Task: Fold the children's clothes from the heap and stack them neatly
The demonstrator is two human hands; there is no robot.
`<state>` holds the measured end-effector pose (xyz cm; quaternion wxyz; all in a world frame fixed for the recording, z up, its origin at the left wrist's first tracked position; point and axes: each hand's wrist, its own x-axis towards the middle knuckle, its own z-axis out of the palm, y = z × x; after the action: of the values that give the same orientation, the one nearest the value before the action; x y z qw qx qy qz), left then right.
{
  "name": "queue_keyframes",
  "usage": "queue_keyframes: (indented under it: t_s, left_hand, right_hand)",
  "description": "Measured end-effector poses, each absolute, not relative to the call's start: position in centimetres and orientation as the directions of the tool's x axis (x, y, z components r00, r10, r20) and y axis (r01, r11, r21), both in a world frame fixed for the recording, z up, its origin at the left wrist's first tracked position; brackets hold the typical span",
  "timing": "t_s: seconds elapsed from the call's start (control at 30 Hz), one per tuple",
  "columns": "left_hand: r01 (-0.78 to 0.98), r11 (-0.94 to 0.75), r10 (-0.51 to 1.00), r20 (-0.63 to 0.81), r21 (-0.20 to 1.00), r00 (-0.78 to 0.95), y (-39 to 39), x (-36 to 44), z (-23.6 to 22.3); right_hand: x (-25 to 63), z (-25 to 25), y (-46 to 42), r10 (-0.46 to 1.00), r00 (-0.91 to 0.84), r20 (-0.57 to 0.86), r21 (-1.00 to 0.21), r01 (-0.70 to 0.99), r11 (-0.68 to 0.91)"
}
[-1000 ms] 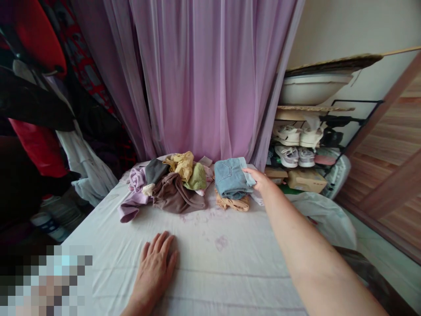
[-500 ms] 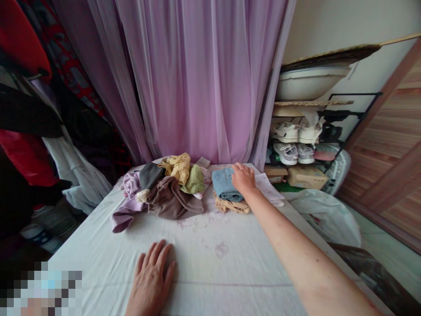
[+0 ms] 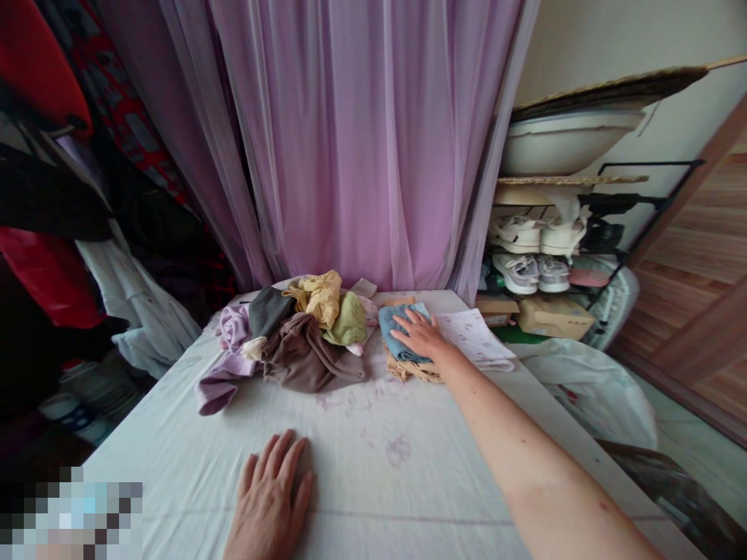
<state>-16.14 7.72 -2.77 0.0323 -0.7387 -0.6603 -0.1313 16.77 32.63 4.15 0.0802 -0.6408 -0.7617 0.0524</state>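
**Right hand (image 3: 421, 336) flat on folded blue denim (image 3: 402, 349), 1 o'clock**

Noted from beside the sheeted surface (image 3: 355, 474), taking the purple curtain (image 3: 344, 155) as twelve.

- 10 o'clock: hanging clothes (image 3: 149, 299), grey-white and red among them.
- 11 o'clock: loose heap. Leftmost, a lilac garment (image 3: 219, 385); then a dark grey piece (image 3: 269, 311), a brown garment (image 3: 309, 358) in front, a crumpled yellow cloth (image 3: 323, 299) and a green one on its right.
- 7 o'clock: left hand (image 3: 267, 498), palm down on the sheet, fingers slightly spread. Grip released; near the heap but apart from it.
- 1 o'clock: the denim lies on top of a folded tan cloth (image 3: 405, 371). Right fingers splayed over the denim, touching from above; grip released. How hard they press, I cannot tell.
- Between 1 and 2: white printed cloth (image 3: 475, 338), spread flat just beside the stack.
- 2 o'clock: light shoes (image 3: 525, 274) on a rack, cardboard box (image 3: 554, 316) below.
- 3 o'clock: whitish plastic bag (image 3: 601, 397) beside the surface's edge.
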Motion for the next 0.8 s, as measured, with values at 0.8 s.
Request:
queue_keyframes:
  t_s: [0.8]
  left_hand:
    - [0.977, -0.075, 0.98, 0.194, 0.198, 0.036, 7.5, -14.5, 0.1]
  right_hand:
    - [14.3, -0.1, 16.6, 0.844, -0.008, 0.537, -0.5, 0.803, 0.326]
